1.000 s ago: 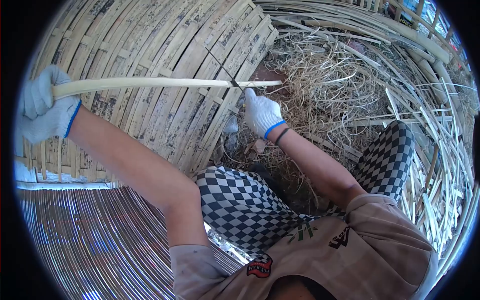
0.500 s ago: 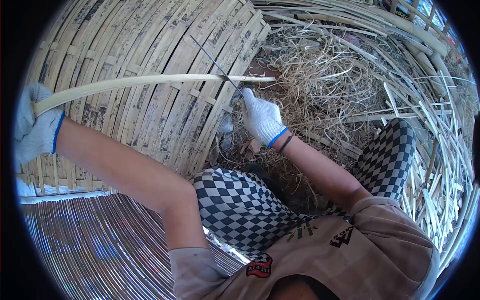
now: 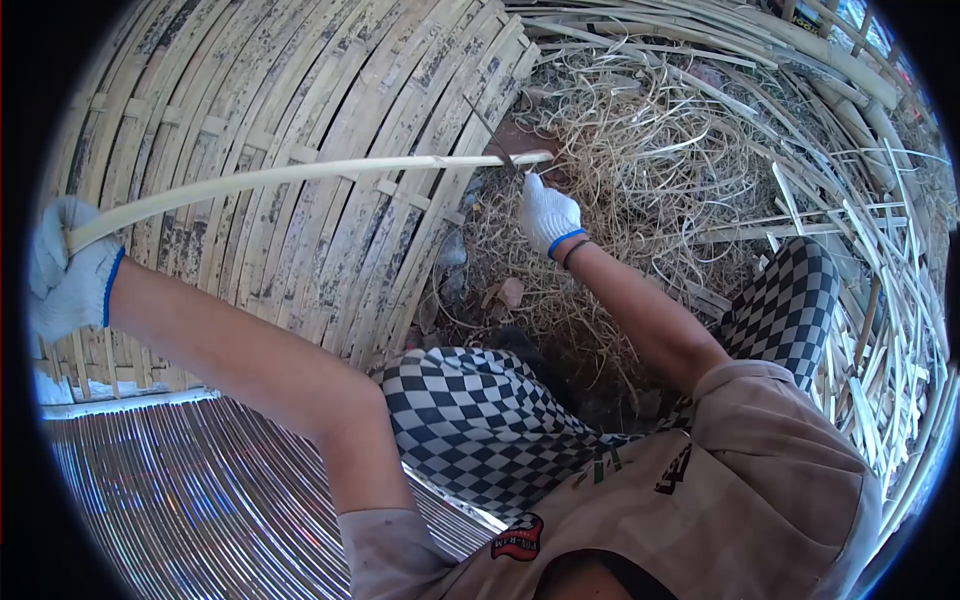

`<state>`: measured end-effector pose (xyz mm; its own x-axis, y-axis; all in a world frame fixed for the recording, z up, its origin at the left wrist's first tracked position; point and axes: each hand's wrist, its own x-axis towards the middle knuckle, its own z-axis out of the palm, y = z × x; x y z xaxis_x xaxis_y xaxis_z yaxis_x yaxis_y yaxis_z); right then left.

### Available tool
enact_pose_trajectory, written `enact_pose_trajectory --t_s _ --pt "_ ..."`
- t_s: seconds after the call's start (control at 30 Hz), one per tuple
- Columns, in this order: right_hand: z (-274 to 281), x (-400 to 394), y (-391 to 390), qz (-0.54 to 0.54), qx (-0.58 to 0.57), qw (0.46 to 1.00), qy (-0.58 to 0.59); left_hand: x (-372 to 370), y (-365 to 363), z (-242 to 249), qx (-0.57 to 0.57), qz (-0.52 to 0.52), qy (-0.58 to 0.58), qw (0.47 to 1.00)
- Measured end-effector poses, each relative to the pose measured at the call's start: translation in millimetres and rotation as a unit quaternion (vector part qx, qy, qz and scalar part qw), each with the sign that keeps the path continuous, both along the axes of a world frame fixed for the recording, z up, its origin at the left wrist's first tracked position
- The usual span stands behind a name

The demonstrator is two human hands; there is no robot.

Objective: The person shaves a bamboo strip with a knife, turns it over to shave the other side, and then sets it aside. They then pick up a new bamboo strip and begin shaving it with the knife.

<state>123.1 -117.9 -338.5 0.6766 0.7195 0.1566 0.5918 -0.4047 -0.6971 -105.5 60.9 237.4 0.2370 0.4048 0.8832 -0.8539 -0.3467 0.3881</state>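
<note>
At the far left my left hand [image 3: 70,270], in a white knit glove with a blue cuff, is closed around one end of a long pale bamboo strip [image 3: 290,174]. The strip bows gently across the view, its other end close to my right hand [image 3: 549,214]. That hand, gloved the same way, is closed on a knife [image 3: 488,127] with a long, thin dark blade; the handle is hidden in the fingers. The blade crosses the strip near its free end and appears to touch it. A small sliver or curl shows at that end.
A woven bamboo panel [image 3: 230,110] lies under the strip. Curly bamboo shavings [image 3: 650,150] cover the ground beyond my right hand. Split bamboo strips [image 3: 860,390] are heaped at the right. My checkered trouser legs [image 3: 470,410] are below, beside a slatted surface [image 3: 200,490].
My right hand and the knife have moved right along the strip toward its free end. The left hand has stayed almost in place, still gripping the strip.
</note>
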Motion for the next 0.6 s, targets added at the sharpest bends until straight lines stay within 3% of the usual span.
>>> enact_pose_trajectory --t_s 0.1,0.3,0.43,0.53,0.6 --pt "27 -1 -12 0.014 0.026 0.999 -0.015 -7 11 1 -0.005 0.003 -0.007 1.000" --pt "-27 14 -7 0.020 -0.027 0.998 0.046 -7 14 7 0.001 0.010 -0.013 1.000" --pt "6 16 -12 0.029 -0.016 0.999 0.005 -10 15 5 -0.001 0.012 -0.019 1.000" --pt "-8 10 -13 0.055 -0.004 0.998 0.009 2 6 5 0.004 0.046 -0.032 0.998" --pt "-29 18 -10 0.027 -0.056 0.997 0.039 10 -12 -11 0.023 0.069 -0.016 0.997"
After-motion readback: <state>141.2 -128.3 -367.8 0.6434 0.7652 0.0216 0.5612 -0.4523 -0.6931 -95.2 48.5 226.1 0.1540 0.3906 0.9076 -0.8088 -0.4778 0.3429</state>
